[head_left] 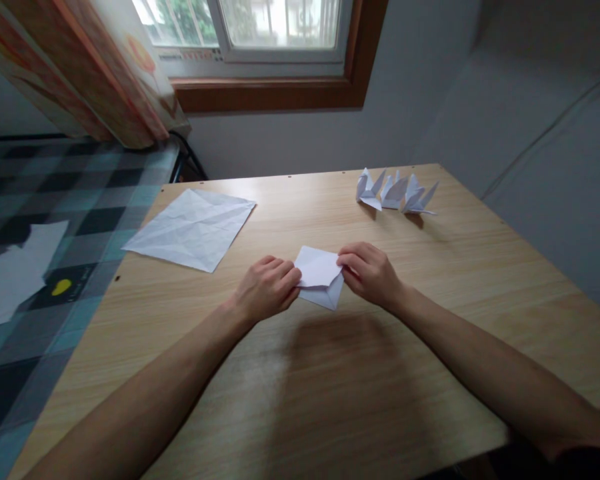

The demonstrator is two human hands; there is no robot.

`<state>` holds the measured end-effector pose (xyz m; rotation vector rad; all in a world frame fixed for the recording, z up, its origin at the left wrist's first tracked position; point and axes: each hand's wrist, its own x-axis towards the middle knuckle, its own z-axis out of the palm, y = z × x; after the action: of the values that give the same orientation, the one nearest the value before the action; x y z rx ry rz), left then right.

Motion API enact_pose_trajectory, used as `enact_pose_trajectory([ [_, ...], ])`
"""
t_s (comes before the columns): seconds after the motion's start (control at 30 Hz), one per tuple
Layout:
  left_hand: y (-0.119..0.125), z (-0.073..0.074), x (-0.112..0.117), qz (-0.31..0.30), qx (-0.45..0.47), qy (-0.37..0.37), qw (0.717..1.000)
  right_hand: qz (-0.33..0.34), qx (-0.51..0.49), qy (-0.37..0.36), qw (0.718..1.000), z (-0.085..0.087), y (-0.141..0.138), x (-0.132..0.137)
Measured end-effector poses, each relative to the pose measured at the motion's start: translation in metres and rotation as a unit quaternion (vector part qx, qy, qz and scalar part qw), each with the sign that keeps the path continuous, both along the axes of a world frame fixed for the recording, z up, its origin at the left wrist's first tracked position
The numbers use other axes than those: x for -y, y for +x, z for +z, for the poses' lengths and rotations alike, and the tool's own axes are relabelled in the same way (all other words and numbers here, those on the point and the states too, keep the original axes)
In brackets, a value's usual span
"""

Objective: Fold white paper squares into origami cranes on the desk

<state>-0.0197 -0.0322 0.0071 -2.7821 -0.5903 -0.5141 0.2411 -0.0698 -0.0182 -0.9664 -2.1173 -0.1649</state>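
Note:
A small folded sheet of white paper (320, 268) is held above the middle of the wooden table (220, 393). Its upper layer forms a flap, and a creased lower part shows beneath the flap's near edge. My left hand (270, 287) pinches its left side, fingers curled. At the right corner, the thumb and fingers of my right hand (370, 272) are closed on the same paper. The fingertips partly cover both edges.
Three white origami cranes (395, 192) stand at the table's back right. A creased unfolded paper square (195, 230) lies at the back left. Beyond the left edge, torn white paper (20, 270) rests on a checked cloth (10, 373). A wall and window (280, 27) are behind.

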Motion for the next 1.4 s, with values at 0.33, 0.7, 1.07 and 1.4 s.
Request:
enact_pose_trajectory([
  [0.33,-0.001,0.0,0.003,0.028,0.042,0.035,0.998,0.026,0.123,0.122,0.985,0.006,-0.022,0.027],
  [0.7,0.0,0.0,0.004,0.041,0.044,0.044,0.997,0.077,0.123,-0.022,0.989,0.003,-0.032,0.01],
  [1.07,0.002,0.0,0.007,-0.008,0.072,0.06,0.996,0.05,0.222,-0.138,0.964,0.007,-0.038,0.004],
  [1.4,-0.005,-0.01,0.007,-0.025,0.142,0.057,0.988,0.078,0.133,-0.144,0.977,0.003,-0.035,0.004],
])
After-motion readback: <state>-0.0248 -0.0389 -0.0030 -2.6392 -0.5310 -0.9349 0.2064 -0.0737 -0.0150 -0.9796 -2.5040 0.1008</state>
